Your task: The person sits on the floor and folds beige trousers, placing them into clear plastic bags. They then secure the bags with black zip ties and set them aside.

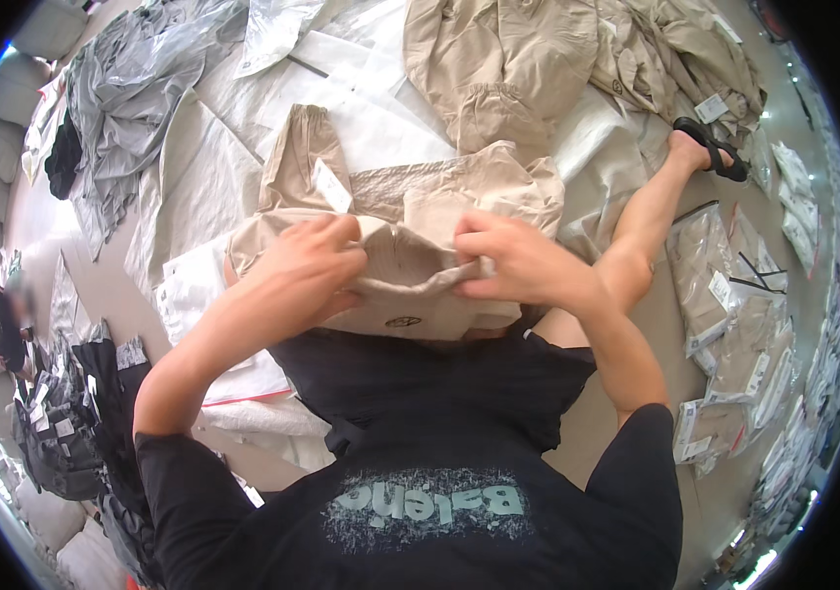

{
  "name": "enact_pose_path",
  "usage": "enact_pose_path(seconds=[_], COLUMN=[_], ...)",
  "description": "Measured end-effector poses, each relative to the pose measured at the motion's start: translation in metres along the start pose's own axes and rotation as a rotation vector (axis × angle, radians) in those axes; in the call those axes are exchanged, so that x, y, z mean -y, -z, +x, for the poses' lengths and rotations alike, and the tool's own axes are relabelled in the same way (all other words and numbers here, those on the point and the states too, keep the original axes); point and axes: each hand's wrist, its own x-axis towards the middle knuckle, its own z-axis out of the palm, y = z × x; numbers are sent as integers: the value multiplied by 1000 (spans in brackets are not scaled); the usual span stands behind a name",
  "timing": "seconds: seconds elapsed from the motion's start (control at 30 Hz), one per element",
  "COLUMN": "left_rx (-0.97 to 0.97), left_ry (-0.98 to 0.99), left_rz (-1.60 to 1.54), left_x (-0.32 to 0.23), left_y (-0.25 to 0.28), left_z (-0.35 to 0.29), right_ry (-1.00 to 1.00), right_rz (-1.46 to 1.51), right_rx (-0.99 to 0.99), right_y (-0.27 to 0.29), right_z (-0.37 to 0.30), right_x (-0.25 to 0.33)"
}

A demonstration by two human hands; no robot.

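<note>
A beige cloth garment (390, 305) lies across my lap, with a small dark round emblem on its front. I cannot tell whether it is a jacket or trousers. My left hand (314, 264) is closed on the left end of an opening's edge, and my right hand (513, 264) pinches the right end. Between them the opening gapes and shows the inner cloth. Beyond my left hand, a white paper tag (331, 187) hangs on the garment beside a gathered cuff (310, 116).
More beige clothing (503, 54) is heaped at the far side, and grey garments (140, 88) at the far left. Dark folded clothes (61, 433) lie on the left. Clear-bagged beige garments (720, 305) lie on the right, near my stretched leg (631, 241) and black sandal (715, 149).
</note>
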Motion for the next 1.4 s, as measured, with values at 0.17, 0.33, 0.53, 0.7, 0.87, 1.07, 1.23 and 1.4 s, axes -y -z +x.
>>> enact_pose_path(seconds=[0.17,0.33,0.53,0.7,0.87,1.07,1.23,1.4], left_rx=[-292,-594,-507,-568,-657,-485,-1198,-1045], left_ry=[91,-16,274,273,254,303,379,193], left_rz=[-60,-139,-125,-183,-96,-157,-37,118], left_x=[-43,-7,54,93,98,170,126,128], left_y=[50,43,20,22,41,33,153,233], left_z=[-15,-9,1,-2,1,-8,-41,-53], right_ry=[275,165,-64,23,-290,-62,304,-135], right_rz=[44,225,574,589,106,137,278,-274], right_rx=[-456,-648,-444,-508,-503,-723,-994,-622], right_y=[41,15,27,37,11,77,180,254], right_z=[-40,-13,-13,3,-21,-25,-48,-80], right_x=[51,25,-17,-26,-66,-41,31,65])
